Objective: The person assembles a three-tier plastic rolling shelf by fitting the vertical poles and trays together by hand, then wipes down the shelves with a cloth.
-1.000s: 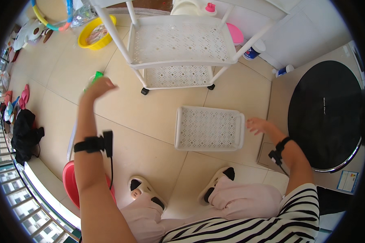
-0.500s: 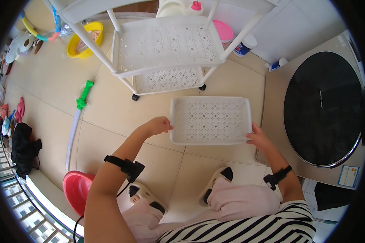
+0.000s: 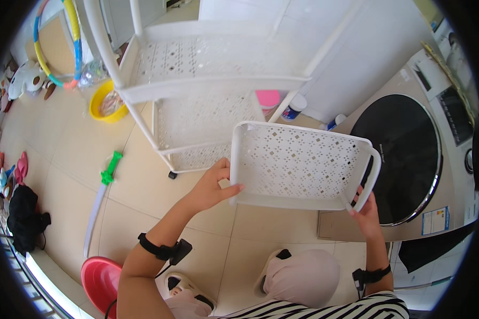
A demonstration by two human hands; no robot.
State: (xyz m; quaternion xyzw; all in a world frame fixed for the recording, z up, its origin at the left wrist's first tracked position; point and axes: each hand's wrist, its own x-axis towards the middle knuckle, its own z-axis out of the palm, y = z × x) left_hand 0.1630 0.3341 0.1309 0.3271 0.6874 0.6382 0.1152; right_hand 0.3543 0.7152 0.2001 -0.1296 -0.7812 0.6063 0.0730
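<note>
A white perforated plastic tray (image 3: 298, 165) is held up off the floor between my hands, tilted so that its inside faces me. My left hand (image 3: 214, 186) grips the left end, with the thumb over the rim. On the other end, my right hand (image 3: 366, 210) is closed round the lower corner, beside the raised handle-like rim; some fingers are hidden behind it. Just beyond the tray stands a white tiered rolling cart (image 3: 207, 85) with similar perforated shelves. The tray overlaps the cart's lower right part in view.
Right of me is a top-loading washing machine (image 3: 399, 159) with a round black lid. On the left lie a toy sword (image 3: 107, 173) with a green hilt, a yellow basin (image 3: 97, 103) and a red basin (image 3: 98, 282). White tubs (image 3: 294, 108) stand by the wall.
Both hands have lifted the tray from near the floor, bringing it up and to the right and tilting it. My view has shifted, showing more of the cart's upper tiers and the wall.
</note>
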